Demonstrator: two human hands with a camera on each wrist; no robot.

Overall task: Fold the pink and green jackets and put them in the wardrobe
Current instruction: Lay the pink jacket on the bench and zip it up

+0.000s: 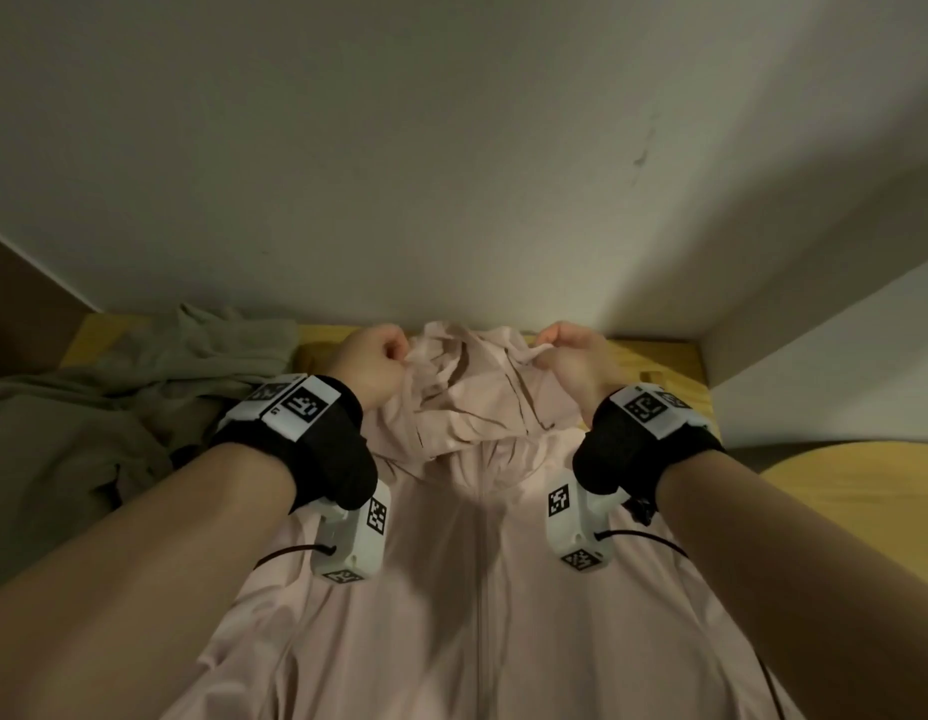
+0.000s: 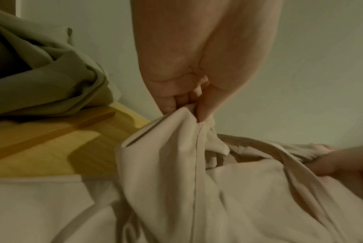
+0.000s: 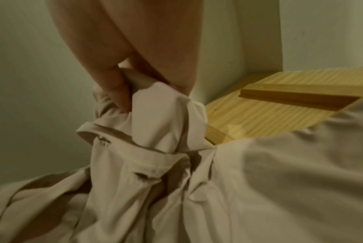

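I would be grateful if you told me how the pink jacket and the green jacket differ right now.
The pink jacket lies spread front up, zip down its middle; the green jacket sits crumpled in a heap to its left. The left hand and right hand pinch the pink jacket's hood; nothing touches the green jacket. Both rest on the wooden surface.

You have one jacket (image 1: 482, 563) spread lengthwise along the middle of the counter (image 1: 841, 491), its hood end at the far edge against the wall (image 1: 451, 148). A second jacket (image 1: 113, 407) lies heaped to its left, at the counter's far left corner.
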